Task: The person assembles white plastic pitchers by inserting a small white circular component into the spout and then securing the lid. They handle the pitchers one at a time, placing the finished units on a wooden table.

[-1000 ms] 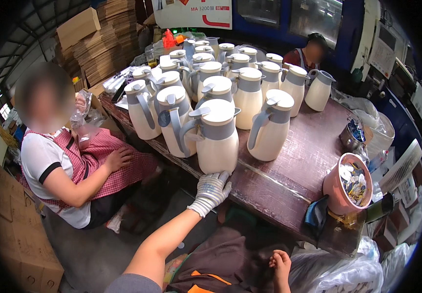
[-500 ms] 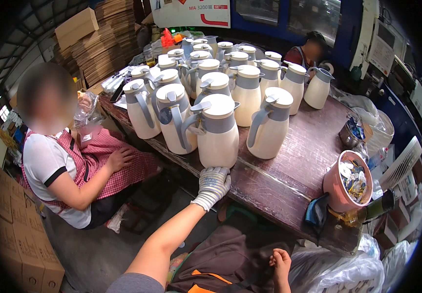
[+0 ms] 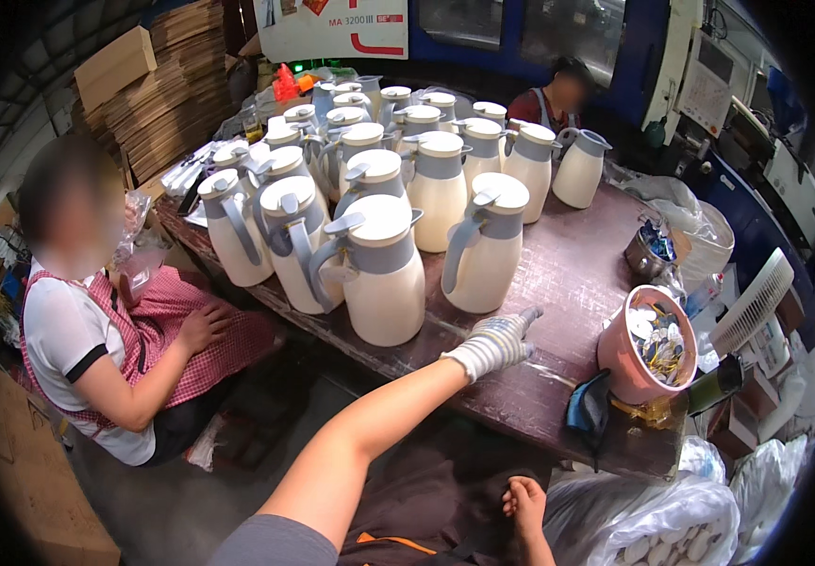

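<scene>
My left hand (image 3: 494, 347), in a striped knit glove, reaches over the table's near edge with its fingers stretched out and nothing held. Just behind it stands a cream thermal jug (image 3: 485, 269) with a grey handle and white lid. To its left, close to the table edge, is another thermal jug (image 3: 386, 292). My bare right hand (image 3: 524, 497) rests low above my dark apron (image 3: 407, 509), its fingers curled in with no object visible in them. Several more such jugs crowd the left and far part of the table.
A pink bucket (image 3: 617, 363) of small parts stands on the table (image 3: 558, 283) at right, behind a blue-black pouch (image 3: 587, 415). Beyond it is a metal bowl (image 3: 641, 263). A seated person (image 3: 110, 377) in a checked apron is at left; another person (image 3: 532, 106) sits beyond the table.
My left hand has moved right, from the base of the front jug to the tabletop beside the neighbouring jug. The view has shifted slightly; my right hand stays low and curled.
</scene>
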{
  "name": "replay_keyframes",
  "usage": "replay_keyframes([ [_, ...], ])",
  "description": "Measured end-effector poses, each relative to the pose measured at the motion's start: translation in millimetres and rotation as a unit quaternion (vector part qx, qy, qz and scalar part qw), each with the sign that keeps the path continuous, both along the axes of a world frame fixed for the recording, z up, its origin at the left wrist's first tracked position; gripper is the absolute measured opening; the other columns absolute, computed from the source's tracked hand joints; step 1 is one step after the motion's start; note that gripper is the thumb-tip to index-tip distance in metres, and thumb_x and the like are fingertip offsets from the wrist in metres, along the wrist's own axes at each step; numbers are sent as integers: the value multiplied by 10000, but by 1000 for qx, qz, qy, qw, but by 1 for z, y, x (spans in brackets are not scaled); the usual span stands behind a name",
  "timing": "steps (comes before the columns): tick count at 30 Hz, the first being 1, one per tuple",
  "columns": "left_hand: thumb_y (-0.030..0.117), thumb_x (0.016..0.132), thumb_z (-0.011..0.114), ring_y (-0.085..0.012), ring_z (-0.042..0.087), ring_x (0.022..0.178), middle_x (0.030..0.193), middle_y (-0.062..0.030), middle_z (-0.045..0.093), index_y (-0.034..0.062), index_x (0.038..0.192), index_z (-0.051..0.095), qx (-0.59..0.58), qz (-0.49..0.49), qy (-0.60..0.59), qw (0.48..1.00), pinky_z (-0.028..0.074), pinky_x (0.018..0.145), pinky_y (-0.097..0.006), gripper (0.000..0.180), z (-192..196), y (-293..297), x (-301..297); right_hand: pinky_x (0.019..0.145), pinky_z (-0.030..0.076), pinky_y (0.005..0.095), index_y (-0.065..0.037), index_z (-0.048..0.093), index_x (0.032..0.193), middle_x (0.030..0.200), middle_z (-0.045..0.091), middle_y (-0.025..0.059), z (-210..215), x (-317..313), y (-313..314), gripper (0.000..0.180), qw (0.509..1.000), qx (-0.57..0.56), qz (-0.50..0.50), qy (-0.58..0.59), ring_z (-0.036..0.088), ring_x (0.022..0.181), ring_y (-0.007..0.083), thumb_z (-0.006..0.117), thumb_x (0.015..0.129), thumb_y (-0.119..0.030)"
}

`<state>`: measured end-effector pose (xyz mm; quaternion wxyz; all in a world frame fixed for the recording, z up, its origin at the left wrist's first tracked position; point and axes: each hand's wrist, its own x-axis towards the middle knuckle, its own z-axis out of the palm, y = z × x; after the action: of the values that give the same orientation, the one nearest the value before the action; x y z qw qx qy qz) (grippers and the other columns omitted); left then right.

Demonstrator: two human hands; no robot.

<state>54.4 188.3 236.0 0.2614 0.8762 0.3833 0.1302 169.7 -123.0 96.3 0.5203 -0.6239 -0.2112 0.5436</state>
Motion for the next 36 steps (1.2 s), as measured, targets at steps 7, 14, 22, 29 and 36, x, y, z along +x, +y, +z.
replay_keyframes([
  [7,380,856,555,-327,603,1116,1229,-179,614,202,1435,392,-17,193,89,977,454,973,-422,627,-9,59,1,415,409,195,-30,611,1016,672,625,52,4,-3,-2,155,1000,3,-29,-10,533,459,85,555,937,-151],
  [14,340,877,544,-272,622,1088,1189,-122,643,232,1361,494,11,249,106,962,466,928,-447,499,-25,82,-27,408,398,194,-35,609,1022,671,626,53,3,-1,-1,149,999,-5,-29,15,528,452,85,558,941,-150],
  [22,271,811,605,-265,545,1076,1069,-76,602,131,1036,629,273,198,12,941,409,932,-439,265,-85,41,-29,385,358,197,-41,637,984,591,572,22,4,2,4,138,1000,-14,-20,-8,474,415,77,569,930,-149],
  [29,271,854,584,-344,639,817,862,-140,677,119,984,652,201,168,-148,954,498,762,-453,211,-78,28,-40,344,275,232,-39,640,792,471,458,2,16,23,11,289,995,-73,21,64,360,345,88,557,949,-267],
  [36,319,893,541,-343,654,829,890,-139,685,160,1018,637,95,161,-55,981,505,744,-461,223,-77,26,-38,348,262,239,-35,592,744,454,426,-6,14,39,12,374,980,-114,48,158,332,337,96,515,973,-320],
])
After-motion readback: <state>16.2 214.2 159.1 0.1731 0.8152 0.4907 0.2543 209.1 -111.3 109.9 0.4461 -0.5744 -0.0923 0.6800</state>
